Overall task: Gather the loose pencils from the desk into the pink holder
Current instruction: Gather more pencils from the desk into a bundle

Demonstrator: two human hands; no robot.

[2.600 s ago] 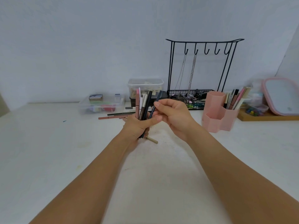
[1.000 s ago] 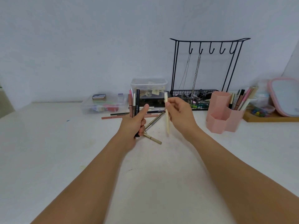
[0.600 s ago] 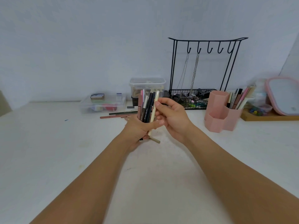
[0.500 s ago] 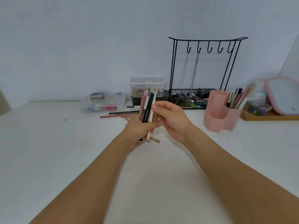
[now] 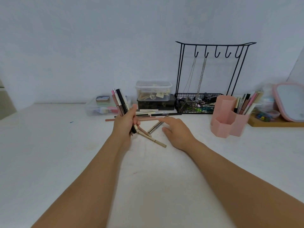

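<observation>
My left hand [image 5: 125, 123] grips an upright bundle of pencils [image 5: 120, 102], pink, silver and black, above the desk. My right hand [image 5: 176, 130] reaches out low over the desk with its fingers extended, their tips at a gold pencil [image 5: 155, 127]. Another beige pencil [image 5: 153, 139] lies just below my left hand. More loose pencils [image 5: 154, 114] lie in a row behind both hands, including a long pink one [image 5: 148, 118]. The pink holder [image 5: 227, 119] stands at the right, with several pens in its rear cell.
A black wire jewelry stand [image 5: 212, 76] with a basket stands behind the holder. Clear plastic boxes [image 5: 153, 91] sit at the back centre, and a flat clear case [image 5: 102, 106] at the left. A pink-framed mirror [image 5: 289, 101] leans at the far right on a wooden tray [image 5: 276, 123].
My right hand let go of the cream pencil, which joined the bundle in my left hand, then dropped to the desk toward the gold pencil. The bundle tilted left.
</observation>
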